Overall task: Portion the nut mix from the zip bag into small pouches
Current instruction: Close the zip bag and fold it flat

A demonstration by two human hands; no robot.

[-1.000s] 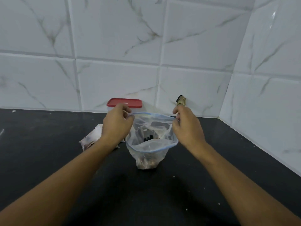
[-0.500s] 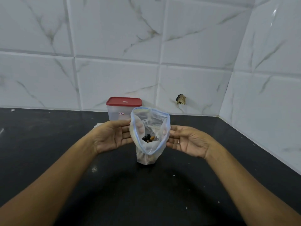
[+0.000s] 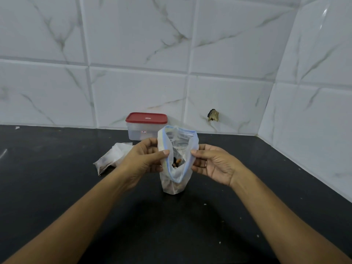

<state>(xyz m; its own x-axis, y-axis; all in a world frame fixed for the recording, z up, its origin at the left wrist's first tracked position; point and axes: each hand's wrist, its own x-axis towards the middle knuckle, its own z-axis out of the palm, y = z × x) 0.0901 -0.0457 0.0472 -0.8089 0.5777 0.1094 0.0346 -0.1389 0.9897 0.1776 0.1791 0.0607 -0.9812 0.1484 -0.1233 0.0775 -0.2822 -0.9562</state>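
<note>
Clear plastic zip bag: thin, crinkled and see-through, with a blue seal strip round its mouth; it stood upright on the bench between the two hands, its mouth pulled into a narrow V.
Nut mix: dark and orange pieces showed through the mouth, with a brownish mass at the base of the bag.
Left hand: thumb and fingers pinched the bag's left rim.
Right hand: thumb and fingers pinched the right rim; a thin ring sat on one finger.
Bench: black and matte, flecked with pale crumbs.
Tub: translucent, with rounded corners and a red lid, behind the bag by the wall; its small red label was too small to read.
Crumpled wrapper: whitish and stained, lying left of the bag.
Wall: glossy white tiles with grey veins, and a chipped hole right of the tub.
Change: half a second earlier both palms lay flat beside the bag; by this frame each hand had taken hold of the rim.
</note>
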